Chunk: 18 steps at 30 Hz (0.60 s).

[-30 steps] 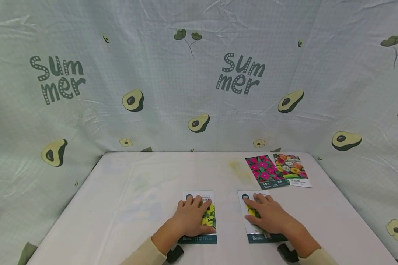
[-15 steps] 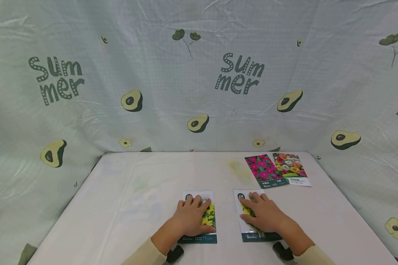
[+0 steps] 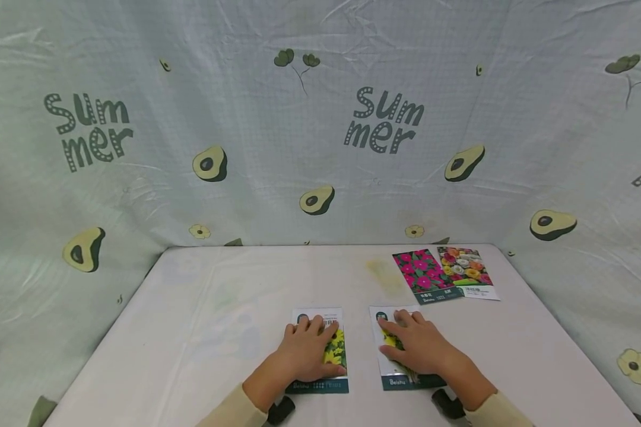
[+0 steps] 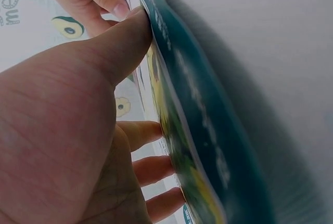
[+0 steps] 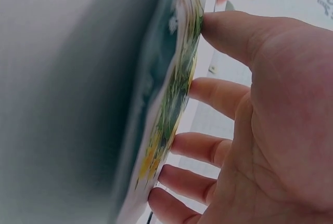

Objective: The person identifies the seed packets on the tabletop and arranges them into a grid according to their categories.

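My left hand (image 3: 308, 351) rests with spread fingers on a seed packet (image 3: 335, 350) printed with yellow flowers, which lies flat on the table. In the left wrist view its fingertips (image 4: 169, 166) press the packet's face near the teal bottom band. To the right, my right hand (image 3: 422, 347) lies spread over a second seed packet (image 3: 386, 365), white with yellow flowers and a teal band. The right wrist view shows the thumb and fingers touching that packet (image 5: 174, 96) from above. A gap of bare table separates the two packets. Both hands hide part of the prints.
At the table's back right lie a packet with magenta flowers (image 3: 423, 273) and one with mixed-colour roses (image 3: 466, 267), side by side and slightly overlapping. The white table (image 3: 219, 332) extends left of the hands. A printed cloth (image 3: 256, 118) hangs behind it.
My right hand has slid leftward with the packet beneath it, narrowing the gap to the left packet. The left hand and its packet have stayed in place.
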Tool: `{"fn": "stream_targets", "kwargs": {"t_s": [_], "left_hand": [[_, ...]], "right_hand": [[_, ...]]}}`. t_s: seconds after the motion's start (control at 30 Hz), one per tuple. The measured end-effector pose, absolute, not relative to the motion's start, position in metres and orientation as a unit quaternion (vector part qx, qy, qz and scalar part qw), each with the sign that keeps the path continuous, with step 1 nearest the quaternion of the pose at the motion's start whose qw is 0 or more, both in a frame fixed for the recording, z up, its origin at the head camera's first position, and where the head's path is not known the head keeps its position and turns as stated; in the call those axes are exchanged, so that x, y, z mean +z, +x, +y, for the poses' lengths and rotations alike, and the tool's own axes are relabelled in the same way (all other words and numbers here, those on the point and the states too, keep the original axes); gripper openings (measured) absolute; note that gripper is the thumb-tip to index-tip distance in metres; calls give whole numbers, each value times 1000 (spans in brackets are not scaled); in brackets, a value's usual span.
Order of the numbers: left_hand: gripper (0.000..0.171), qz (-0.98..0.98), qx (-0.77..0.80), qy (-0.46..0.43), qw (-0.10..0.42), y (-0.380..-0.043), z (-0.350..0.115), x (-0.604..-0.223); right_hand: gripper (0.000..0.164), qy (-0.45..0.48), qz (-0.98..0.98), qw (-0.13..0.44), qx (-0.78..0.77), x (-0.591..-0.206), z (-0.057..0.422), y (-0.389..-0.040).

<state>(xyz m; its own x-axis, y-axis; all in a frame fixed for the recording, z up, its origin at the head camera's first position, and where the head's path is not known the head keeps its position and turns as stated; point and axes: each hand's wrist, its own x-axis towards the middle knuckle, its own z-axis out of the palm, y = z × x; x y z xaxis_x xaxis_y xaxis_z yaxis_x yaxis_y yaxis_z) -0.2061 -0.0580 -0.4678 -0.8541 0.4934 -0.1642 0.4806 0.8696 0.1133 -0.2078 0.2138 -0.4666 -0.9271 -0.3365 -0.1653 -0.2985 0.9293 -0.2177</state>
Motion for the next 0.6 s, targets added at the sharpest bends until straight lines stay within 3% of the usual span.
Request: {"fn": "stream_targets", "kwargs": {"t_s": [0.6], "left_hand": [[91, 962, 43, 253, 91, -206, -58, -468]], "right_hand": [[62, -160, 979, 87, -89, -471, 202, -210]]}}
